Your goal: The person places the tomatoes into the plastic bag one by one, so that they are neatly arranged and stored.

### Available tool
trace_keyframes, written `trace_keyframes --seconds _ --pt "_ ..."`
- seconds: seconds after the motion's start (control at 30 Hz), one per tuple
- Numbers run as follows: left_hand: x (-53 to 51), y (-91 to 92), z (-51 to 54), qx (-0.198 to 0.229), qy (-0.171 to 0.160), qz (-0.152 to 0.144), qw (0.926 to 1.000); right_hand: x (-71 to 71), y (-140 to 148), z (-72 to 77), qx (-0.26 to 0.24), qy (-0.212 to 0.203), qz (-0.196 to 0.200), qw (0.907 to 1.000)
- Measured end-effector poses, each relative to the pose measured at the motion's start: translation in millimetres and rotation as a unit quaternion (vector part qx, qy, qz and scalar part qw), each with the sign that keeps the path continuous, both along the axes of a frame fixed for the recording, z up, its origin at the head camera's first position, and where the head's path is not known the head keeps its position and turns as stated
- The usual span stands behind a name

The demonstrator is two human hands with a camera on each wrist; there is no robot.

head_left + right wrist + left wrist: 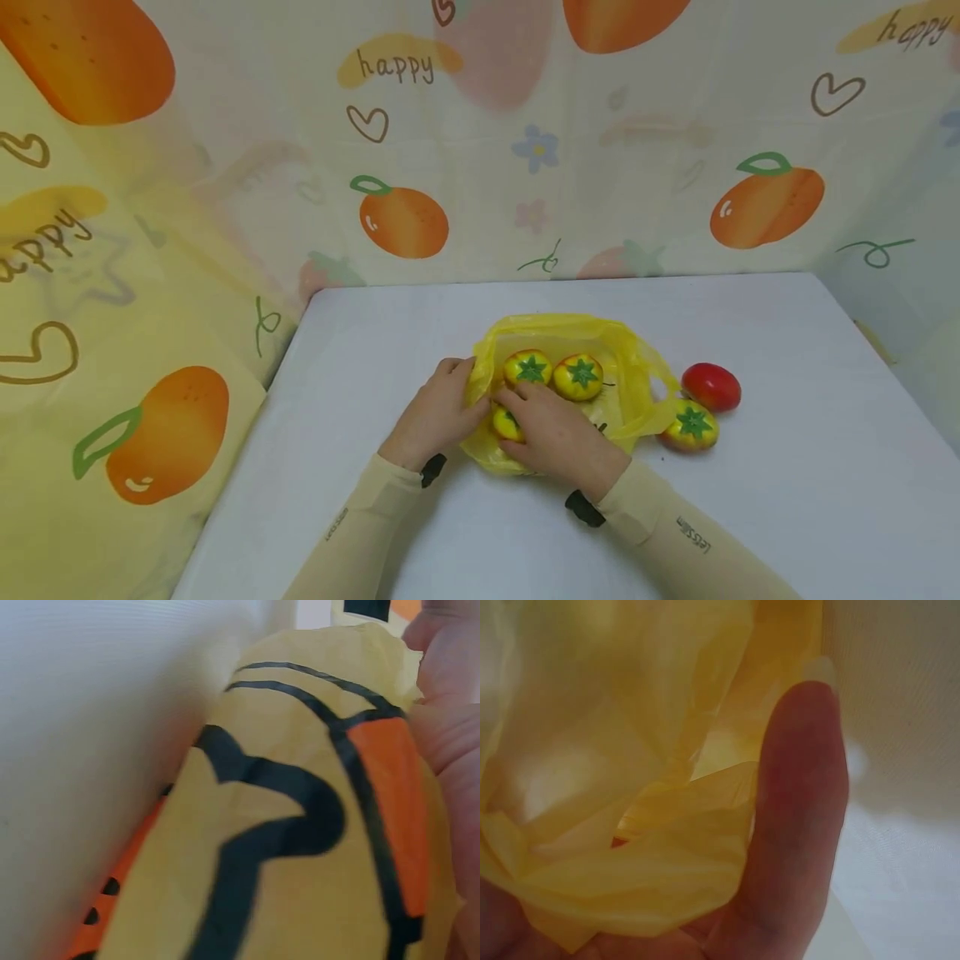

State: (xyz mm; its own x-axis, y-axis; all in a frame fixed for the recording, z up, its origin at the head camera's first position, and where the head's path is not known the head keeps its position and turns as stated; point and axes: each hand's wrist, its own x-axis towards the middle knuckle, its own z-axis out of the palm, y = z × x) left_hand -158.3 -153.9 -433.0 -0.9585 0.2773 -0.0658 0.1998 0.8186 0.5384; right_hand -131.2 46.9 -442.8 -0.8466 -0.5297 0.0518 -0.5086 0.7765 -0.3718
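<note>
A yellow plastic bag (pixel 633 417) lies on the table with its mouth spread open. At its left rim, my left hand (pixel 437 412) pinches the film; the thumb (pixel 799 795) shows against the bag (pixel 645 885) in the left wrist view. Inside lie two yellow-red fruits with green star-shaped tops, one fruit (pixel 528 367) beside another fruit (pixel 578 377). Reaching over the near rim, my right hand (pixel 558 429) grips a third yellow fruit (pixel 506 424), partly covered by its fingers. In the right wrist view, the bag's printed side (pixel 300 802) hides most of the hand.
Right of the bag, a red fruit (pixel 711 387) and a yellow-red fruit (pixel 688 427) with a green top lie on the white table (pixel 810 500). A fruit-patterned cloth (pixel 480 192) hangs behind the table and at its left.
</note>
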Motion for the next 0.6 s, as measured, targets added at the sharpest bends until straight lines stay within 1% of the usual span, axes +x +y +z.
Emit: trace_keyframes --seconds 0.13,0.3,0.47,0.6 --pt "1.4 1.2 0.3 0.000 -0.006 0.003 1.0000 1.6 2 -2.9 -0.003 -0.003 0.003 1.0000" --pt "2.3 1.3 0.6 -0.002 0.000 0.004 1.0000 2.2 3 -3.9 -0.005 -0.005 -0.001 1.0000" --pt "1.8 1.1 0.7 -0.006 0.008 -0.003 0.9999 4.4 5 0.7 0.001 -0.010 -0.017 0.9998" --pt "1.0 1.4 0.8 -0.007 0.009 -0.003 0.9999 9.6 11 8.5 -0.010 -0.008 -0.028 0.9995"
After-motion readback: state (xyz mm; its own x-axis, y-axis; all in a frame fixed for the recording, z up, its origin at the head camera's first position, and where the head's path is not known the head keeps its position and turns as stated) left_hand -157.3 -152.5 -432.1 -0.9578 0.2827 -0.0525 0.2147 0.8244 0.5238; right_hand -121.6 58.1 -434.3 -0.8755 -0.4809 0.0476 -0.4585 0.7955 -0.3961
